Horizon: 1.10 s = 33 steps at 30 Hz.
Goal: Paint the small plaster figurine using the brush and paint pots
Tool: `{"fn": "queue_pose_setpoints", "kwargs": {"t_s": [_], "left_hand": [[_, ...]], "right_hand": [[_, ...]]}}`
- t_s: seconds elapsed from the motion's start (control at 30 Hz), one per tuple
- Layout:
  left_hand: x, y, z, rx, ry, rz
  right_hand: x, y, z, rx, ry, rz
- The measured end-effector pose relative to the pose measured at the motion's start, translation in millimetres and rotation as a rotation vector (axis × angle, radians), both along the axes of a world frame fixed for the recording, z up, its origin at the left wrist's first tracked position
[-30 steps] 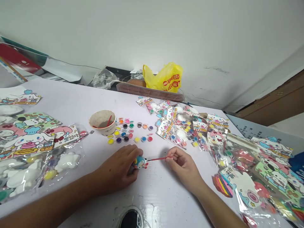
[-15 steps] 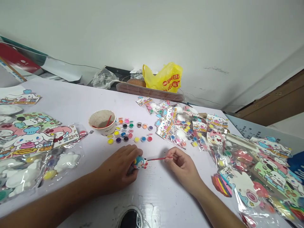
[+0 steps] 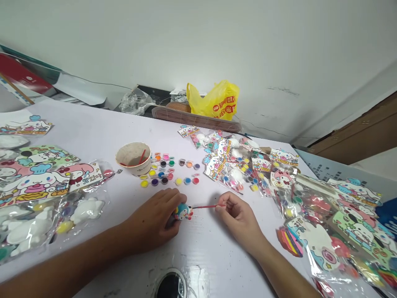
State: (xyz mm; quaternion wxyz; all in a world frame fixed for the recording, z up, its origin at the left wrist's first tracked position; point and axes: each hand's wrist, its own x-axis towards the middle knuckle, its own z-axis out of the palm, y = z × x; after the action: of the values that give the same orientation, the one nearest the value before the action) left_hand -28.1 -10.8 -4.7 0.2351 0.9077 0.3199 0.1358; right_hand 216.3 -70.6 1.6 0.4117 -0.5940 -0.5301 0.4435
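My left hand (image 3: 161, 215) is closed around a small painted figurine (image 3: 183, 211), blue on top with a white face and touches of red. Part of the figurine is hidden behind my fingers. Between the thumb and fingers of my right hand (image 3: 232, 210) is a thin red paintbrush (image 3: 206, 206). Its dark tip points left and meets the figurine's right side, or nearly so; I cannot tell if they touch. Small open paint pots (image 3: 165, 181) in many colours stand in rows beyond my left hand. Beside them is a paper cup (image 3: 134, 159) of murky water with red sticks in it.
Bagged figurine kits (image 3: 40, 198) cover the table's left side, and more kits (image 3: 242, 161) spread over the right. A yellow plastic bag (image 3: 214, 101) lies against the wall at the back. Near the front edge sits a dark round object with a pale rim (image 3: 170, 285).
Both hands stay almost in place, still with the figurine and the paintbrush. The view has shifted very slightly.
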Motion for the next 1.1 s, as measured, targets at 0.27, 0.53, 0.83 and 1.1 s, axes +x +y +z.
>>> {"fn": "queue_pose_setpoints", "kwargs": {"t_s": [0.27,0.53,0.83,1.1], "left_hand": [[-0.1,-0.1,0.1,-0.002,-0.001,-0.004],[0.1,-0.3,1.2,-0.015,-0.012,-0.008],[-0.6,0.1,1.6,-0.026,-0.009,-0.006],[-0.4,0.6,0.0,-0.028,-0.012,-0.005]], "right_hand": [[0.6,-0.3,-1.4,-0.006,-0.015,-0.001],[-0.3,-1.9,-2.1,-0.013,-0.013,-0.003],[-1.2,-0.8,-1.3,-0.016,-0.016,-0.008],[-0.8,-1.9,-1.1,-0.021,-0.013,-0.005]]}}
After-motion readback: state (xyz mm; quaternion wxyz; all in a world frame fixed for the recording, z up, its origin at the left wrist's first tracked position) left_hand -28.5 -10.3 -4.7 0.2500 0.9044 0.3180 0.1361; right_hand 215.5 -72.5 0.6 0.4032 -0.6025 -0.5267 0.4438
